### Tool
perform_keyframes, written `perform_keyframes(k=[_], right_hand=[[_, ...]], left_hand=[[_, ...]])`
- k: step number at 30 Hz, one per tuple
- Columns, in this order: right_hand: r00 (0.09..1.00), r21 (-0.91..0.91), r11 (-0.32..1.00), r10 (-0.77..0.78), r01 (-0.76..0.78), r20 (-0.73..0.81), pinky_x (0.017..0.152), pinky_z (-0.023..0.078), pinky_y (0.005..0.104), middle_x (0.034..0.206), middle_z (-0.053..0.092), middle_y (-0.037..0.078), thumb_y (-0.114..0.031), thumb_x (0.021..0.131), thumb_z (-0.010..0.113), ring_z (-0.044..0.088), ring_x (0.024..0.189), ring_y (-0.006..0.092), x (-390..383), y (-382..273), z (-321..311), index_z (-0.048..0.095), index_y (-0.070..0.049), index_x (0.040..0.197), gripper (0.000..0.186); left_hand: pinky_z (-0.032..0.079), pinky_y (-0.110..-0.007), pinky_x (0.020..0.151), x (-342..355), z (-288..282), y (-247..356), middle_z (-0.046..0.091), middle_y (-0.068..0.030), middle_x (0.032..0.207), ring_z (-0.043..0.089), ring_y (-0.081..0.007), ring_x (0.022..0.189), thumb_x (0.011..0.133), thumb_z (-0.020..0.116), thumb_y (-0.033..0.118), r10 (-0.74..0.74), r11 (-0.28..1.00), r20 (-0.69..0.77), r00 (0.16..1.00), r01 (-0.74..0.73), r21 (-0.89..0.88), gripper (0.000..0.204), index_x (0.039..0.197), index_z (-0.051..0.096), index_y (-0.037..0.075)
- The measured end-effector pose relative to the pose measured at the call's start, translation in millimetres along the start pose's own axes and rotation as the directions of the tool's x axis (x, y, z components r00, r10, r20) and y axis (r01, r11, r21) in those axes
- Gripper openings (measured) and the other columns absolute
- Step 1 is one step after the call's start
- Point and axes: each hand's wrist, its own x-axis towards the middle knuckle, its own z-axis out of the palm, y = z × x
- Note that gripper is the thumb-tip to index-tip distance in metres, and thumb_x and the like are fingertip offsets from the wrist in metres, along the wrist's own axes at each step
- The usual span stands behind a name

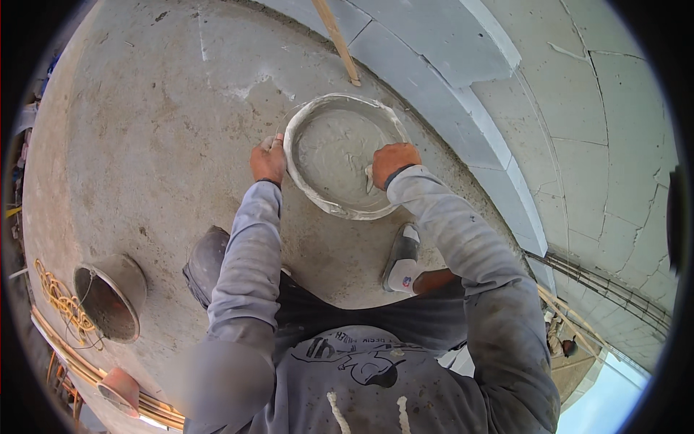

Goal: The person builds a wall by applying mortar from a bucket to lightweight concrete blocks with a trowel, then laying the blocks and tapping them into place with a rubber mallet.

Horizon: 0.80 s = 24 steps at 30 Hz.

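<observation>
In front of me stands a wide round bucket [318, 195], its rim caked with pale mortar. Wet grey mortar [336, 148] fills much of its inside. My left hand [269, 159] is closed at the bucket's left rim, where a thin wire handle also shows. Over the right side of the bucket, my right hand [395, 158] is closed in a fist around a mortar-smeared hand tool [370, 178]. Only a short pale part of that tool shows below the fingers, so its exact kind is hidden.
A wall of pale blocks [463, 94] curves along the right, with a wooden stick [337, 40] near its foot. At the left, a second bucket [134, 289] lies tilted beside a yellow rope [61, 300] and a small reddish bucket [119, 390]. Another person [557, 340] is far off, lower right.
</observation>
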Motion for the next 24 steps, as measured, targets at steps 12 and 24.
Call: perform_keyframes(k=[12,24], right_hand=[[0.968,-0.143,0.99,0.044,-0.008,0.245,0.075,0.05,0.0375,0.091,0.066,0.013,-0.045,0.073,0.06,0.064,0.086,0.0303,-75.9,50.5,-87.6,0.067,-0.007,0.093,0.043],[0.954,-0.049,0.995,0.072,-0.09,-0.293,0.07,0.05,0.0394,0.08,0.065,0.016,-0.014,0.072,0.056,0.064,0.078,0.0303,-131.2,73.0,-27.7,0.061,-0.003,0.093,0.025]], left_hand=[[0.046,-0.036,0.076,4.7,21.3,0.2,0.066,-0.0185,0.088,0.064,-0.031,0.084,0.085,0.056,0.031,0.01,0.979,-0.05,0.999,-0.02,-0.205,0.028,0.095,0.068,0.007],[0.046,-0.028,0.054,-2.4,-17.7,8.8,0.066,-0.0082,0.075,0.06,-0.0141,0.059,0.088,0.054,0.027,-0.001,0.94,0.283,0.959,0.097,-0.326,0.03,0.093,0.067,0.001]])
